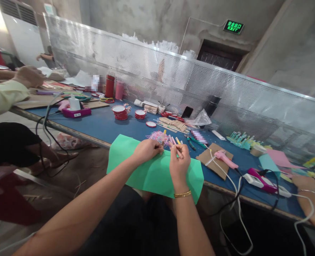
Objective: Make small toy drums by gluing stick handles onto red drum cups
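Observation:
Both my hands are over a green sheet point(147, 174) that drapes from the table edge across my lap. My left hand point(147, 150) is closed, its fingertips pinching a small thin stick point(164, 133) with a yellow upper end. Close beside it, my right hand point(180, 161) is also pinched, with a gold bracelet at the wrist; what lies between its fingers is too small to name. Just beyond my fingers lies a tangled pile of pink and purple strands point(155, 136). Several short yellow and pink sticks point(177, 140) rest beside the pile.
On the blue table point(93, 124) are stacked red-rimmed discs point(119, 112), wooden sticks point(173, 124), pliers point(191, 143) and a pink glue gun point(225, 158) on cardboard. Cables hang from a purple power strip point(264, 183). Co-workers' hands show at left point(28, 76) and right point(305, 183). A perforated metal screen point(147, 71) stands behind.

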`<state>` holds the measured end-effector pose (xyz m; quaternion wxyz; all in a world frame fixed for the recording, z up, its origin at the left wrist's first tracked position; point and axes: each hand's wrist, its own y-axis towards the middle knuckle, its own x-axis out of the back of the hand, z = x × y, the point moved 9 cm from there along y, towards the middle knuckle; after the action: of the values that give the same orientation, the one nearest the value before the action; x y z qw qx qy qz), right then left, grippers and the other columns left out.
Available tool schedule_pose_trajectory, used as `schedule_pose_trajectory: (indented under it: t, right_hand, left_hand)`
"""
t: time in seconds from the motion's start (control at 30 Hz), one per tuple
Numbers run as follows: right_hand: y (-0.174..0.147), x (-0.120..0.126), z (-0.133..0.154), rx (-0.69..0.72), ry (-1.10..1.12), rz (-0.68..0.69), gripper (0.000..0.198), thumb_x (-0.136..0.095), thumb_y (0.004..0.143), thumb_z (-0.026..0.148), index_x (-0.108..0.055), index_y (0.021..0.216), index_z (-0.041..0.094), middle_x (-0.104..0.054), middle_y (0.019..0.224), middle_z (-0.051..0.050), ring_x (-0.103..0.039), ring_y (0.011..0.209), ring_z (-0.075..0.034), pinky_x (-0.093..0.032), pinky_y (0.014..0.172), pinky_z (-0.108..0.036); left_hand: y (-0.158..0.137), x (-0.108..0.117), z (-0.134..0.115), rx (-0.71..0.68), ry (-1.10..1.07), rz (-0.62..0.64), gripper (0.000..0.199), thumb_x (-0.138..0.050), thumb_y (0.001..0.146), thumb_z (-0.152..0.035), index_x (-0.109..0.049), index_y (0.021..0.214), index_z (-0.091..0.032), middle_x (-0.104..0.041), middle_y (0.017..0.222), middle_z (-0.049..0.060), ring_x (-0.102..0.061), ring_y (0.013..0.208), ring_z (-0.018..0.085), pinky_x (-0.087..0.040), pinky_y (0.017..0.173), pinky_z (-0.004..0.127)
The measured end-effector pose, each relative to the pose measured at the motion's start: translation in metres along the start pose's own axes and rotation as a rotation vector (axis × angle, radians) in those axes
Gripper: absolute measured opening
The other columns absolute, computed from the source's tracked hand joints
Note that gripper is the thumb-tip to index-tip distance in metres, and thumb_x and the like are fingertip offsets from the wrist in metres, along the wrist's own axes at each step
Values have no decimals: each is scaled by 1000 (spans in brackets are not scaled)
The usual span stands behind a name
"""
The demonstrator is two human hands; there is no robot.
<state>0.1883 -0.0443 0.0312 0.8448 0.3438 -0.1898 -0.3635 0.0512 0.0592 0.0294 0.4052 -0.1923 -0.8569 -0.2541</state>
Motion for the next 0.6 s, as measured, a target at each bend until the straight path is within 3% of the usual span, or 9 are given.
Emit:
schedule_pose_trajectory:
  t: [0.2,0.6]
  right_hand:
    - [3,1,4,-49,80,-5,20,-56,98,38,-67,99,21,-73,100,-7,-68,99,-22,-52,91,-37]
    - [2,0,-5,-117,29,-9,20,-59,96,38,-69,94,20,-74,96,-7,-68,91,-22,-52,86,-36]
  left_hand:
    - [0,0,-2,-18,35,23,24,-59,89,-34,-73,75,-20,-72,73,2,-58,66,16,-30,60,28]
    - [-3,3,-8,-90,-31,40,25,-56,88,-30,-69,70,-19,-72,72,3,-58,67,16,-34,63,27]
